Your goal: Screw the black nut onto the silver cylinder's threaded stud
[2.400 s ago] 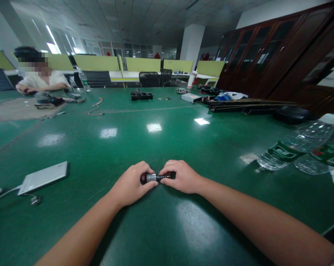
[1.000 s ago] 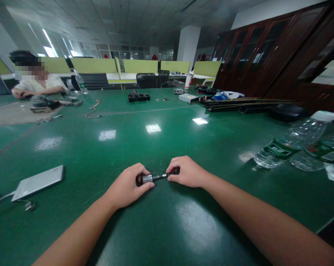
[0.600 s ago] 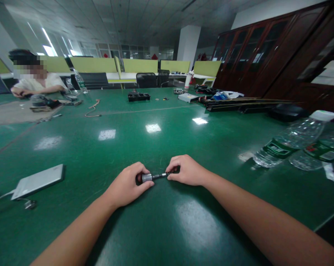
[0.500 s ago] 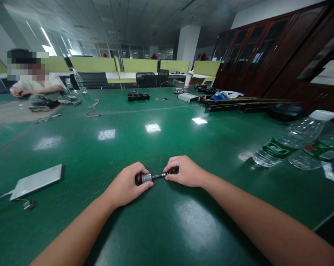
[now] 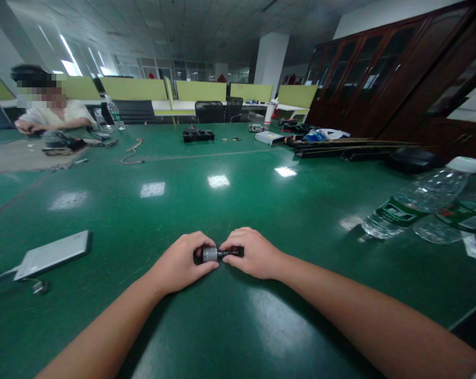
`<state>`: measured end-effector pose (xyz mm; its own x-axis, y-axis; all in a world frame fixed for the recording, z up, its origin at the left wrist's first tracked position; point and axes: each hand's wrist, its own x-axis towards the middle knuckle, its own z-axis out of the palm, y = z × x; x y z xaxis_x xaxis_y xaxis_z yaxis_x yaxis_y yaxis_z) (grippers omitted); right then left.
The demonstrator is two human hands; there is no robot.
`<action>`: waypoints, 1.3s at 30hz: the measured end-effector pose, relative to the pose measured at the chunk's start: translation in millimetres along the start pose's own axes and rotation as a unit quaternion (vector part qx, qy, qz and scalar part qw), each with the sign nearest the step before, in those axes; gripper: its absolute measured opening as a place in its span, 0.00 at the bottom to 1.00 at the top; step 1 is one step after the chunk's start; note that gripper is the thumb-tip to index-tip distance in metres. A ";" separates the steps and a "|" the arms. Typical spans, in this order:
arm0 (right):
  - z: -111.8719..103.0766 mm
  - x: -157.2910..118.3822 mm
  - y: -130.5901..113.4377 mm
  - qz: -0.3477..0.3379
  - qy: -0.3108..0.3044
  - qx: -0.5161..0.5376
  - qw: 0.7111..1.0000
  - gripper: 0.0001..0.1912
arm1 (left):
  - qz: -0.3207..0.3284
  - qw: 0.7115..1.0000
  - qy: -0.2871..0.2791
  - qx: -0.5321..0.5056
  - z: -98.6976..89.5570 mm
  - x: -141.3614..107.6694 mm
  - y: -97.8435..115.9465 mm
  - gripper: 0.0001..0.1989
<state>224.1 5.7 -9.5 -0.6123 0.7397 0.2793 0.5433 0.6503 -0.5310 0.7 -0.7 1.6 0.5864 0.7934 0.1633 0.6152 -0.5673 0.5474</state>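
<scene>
The left hand wrapped its fingers round a metal cylinder, apparently to steady it; the right hand pinched the dark shaft at its end, seemingly to guide it, well short of the surface's far edge.

The left hand and right hand are bare; forearms too.

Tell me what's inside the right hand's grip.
A slim dark shaft runs from the silver cylinder into the right hand; its fingers and shadow hide the shaft's other end.
</scene>
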 end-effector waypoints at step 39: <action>-3.7 -1.5 3.7 -0.003 0.007 -0.007 1.000 0.06 | 0.013 0.999 0.016 0.028 -1.3 1.2 6.4 0.09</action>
<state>229.1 7.6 -8.9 -0.6077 0.7380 0.2934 0.5480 0.6570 -0.5177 4.7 -3.1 6.3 0.5865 0.7841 0.2029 0.6292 -0.5988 0.4954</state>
